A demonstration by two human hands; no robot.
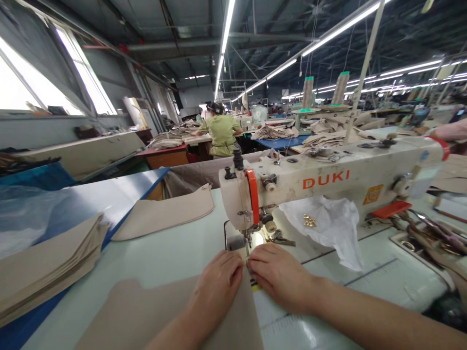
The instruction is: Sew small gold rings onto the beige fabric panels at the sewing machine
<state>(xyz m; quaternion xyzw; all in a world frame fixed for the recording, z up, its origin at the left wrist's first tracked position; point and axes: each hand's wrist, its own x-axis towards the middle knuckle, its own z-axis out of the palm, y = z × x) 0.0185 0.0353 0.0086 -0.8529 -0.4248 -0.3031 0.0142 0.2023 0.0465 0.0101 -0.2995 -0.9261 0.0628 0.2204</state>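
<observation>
A beige fabric panel [138, 316] lies on the pale sewing table [171, 253], its far edge under the presser foot [251, 238] of a cream DUKI sewing machine [328, 182]. My left hand [217, 287] rests palm down on the panel, fingers together, just left of the needle. My right hand [279, 274] lies flat at the panel's right edge, fingertips pressing the cloth close to the foot. Both hands touch each other near the needle.
A stack of beige pieces [44, 267] sits at the left edge, and one piece [164, 214] lies behind. White paper with brass rings [324, 226] lies under the machine arm. A tray with scissors [434, 236] is right. A person in green [221, 136] works far back.
</observation>
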